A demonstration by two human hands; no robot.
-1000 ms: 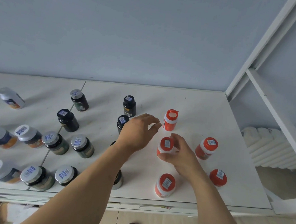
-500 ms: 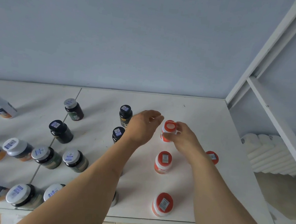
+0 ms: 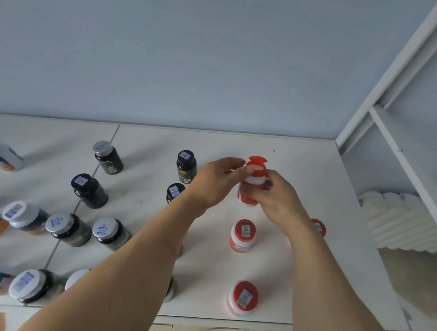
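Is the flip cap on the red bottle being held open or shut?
Open. The red lid stands tipped back above the cap's white inside; the right hand grips the red bottle, the left hand touches the cap.

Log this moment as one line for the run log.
right hand grips red-and-white bottle | left hand touches its open flip lid | closed red-capped bottle stands nearer on white table
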